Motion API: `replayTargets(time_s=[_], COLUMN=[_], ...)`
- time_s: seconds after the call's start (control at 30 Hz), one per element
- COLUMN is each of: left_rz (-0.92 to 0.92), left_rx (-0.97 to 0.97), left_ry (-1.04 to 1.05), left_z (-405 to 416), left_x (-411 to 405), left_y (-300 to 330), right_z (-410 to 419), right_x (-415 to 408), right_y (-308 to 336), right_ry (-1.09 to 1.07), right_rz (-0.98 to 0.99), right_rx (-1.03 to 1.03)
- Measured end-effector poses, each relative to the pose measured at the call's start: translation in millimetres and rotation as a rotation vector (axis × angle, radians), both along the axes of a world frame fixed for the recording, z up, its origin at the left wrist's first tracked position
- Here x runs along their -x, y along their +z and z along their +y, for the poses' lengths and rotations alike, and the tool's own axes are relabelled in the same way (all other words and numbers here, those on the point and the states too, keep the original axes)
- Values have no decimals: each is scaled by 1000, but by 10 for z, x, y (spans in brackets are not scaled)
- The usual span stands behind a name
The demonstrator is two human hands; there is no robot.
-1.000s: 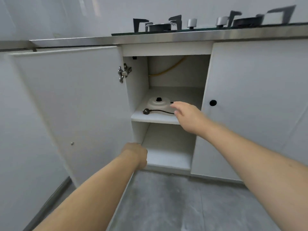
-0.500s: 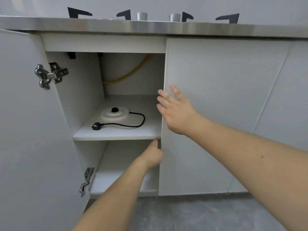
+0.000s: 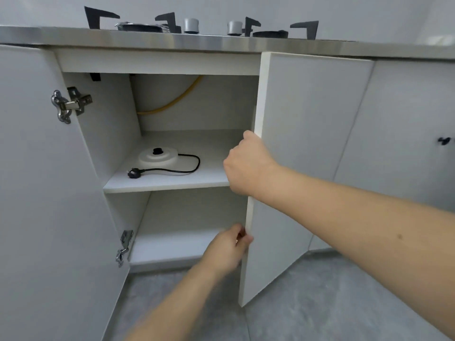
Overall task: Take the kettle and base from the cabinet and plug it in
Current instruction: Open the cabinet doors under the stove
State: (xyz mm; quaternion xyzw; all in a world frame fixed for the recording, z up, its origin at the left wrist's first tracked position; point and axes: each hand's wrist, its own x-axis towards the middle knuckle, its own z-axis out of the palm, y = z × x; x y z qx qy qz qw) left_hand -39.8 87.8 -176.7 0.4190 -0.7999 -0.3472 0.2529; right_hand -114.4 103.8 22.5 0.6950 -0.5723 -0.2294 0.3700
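Cabinet (image 3: 157, 62): white, under a steel counter; two shelves inside. More of the inside shows than half a second ago.
Left door (image 3: 37, 193): swung wide open at near left, as before; its outer edge is cut off by the frame.
Right door (image 3: 290, 168): was flush shut half a second ago; now pulled partly open, its free edge toward the viewer. The part of the cabinet behind it is hidden.
Right hand (image 3: 246, 166): earlier flat with spread fingers on the door face; now clenched round the door's free edge at upper-shelf height, fingertips hidden behind the panel.
Left hand (image 3: 229, 247): earlier pointing at the door edge; now pinching the same edge lower down, by the lower shelf.
Stove (image 3: 197, 28): on the counter, far; only knobs and pan supports show, tops cut off.
Kettle base (image 3: 158, 157): white disc with a black centre, on the upper shelf, left of middle; unmoved, untouched.
Cord (image 3: 192, 166): black, loops right of the base and runs back left.
Plug (image 3: 133, 173): black, at the shelf's near left; pins hard to make out.
Hose (image 3: 172, 104): yellow, along the back wall; upper end hidden.
Kettle: not visible in the opened part.
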Motion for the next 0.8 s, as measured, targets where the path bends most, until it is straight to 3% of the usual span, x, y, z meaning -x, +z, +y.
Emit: replayTargets(time_s=[0.13, 0.27, 0.43, 0.67, 0.8], left_rz=[-60, -52, -123, -186, -148], left_rx=[-2, -169, -115, -26, -77], left_ry=[-163, -338, -200, -146, -116], left_z=[338, 521, 753, 1288, 1550], left_x=[224, 565, 1004, 1868, 2370], left_y=[52, 31, -38, -167, -63], right_z=[442, 776, 885, 1351, 1621], right_x=[232, 510, 986, 1824, 2273], right_y=[79, 44, 26, -58, -10], right_ry=[-162, -435, -707, -668, -551], right_rz=[73, 101, 152, 274, 221], right_rx=[-61, -159, -143, -97, -28])
